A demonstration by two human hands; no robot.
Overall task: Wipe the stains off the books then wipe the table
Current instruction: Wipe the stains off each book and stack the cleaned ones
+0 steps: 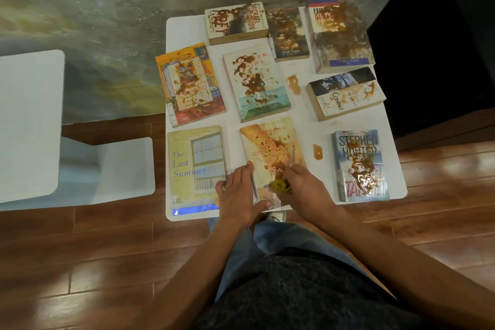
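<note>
- far left on the white square table (305, 118), the pale yellow paperback with a window on its cover (197, 169) looks free of stains, a sign the book-wiping step is under way, early on.
- the left hand (238, 193) lies flat, fingers straight and close together, pressing the near-left edge of the cream paperback splashed with brown sauce (270, 153), thumb on its near corner.
- this book lies at the table's near edge, its long axis running away from the person and tilted slightly left, title end farthest.
- the right hand (302, 187) bunches a yellow-green cloth (280, 185) under curled fingers on the lower cover.
- next, likely: strokes up toward the brown pool (278, 151).
- farther right, a brown blot (317, 151) and the grey thriller paperback (361, 166) wait unwiped.
</note>
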